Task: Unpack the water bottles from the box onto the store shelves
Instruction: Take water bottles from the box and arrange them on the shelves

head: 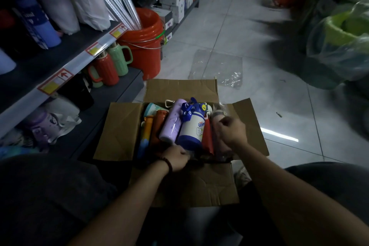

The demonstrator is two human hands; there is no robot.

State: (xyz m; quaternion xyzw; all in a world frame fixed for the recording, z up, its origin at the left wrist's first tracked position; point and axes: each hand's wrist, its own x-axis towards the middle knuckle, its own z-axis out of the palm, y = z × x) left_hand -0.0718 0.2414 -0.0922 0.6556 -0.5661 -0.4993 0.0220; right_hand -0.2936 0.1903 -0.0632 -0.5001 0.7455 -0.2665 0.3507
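Left hand (175, 157): at the box's six o'clock edge, fingers curled down inside among the bottle bases; what they grip is hidden, cannot tell.
Right hand (231, 130): at three o'clock in the box, fingers balled tight over a plastic-wrapped pinkish bottle (218, 142); whether they pinch the wrap, I cannot tell.
Water bottles: lying packed in the box, a blue-and-white bottle (191, 130) in the middle, a lilac bottle (171, 124) touching it at nine o'clock.
Box (123, 132): cardboard, all flaps open, on the floor between the person's knees.
Shelves (65, 62): at nine to eleven o'clock, holding flasks and handled jugs.
Floor (259, 36): pale tiles; clear plastic sheet (217, 68) at one o'clock, orange bucket (145, 42) at eleven.
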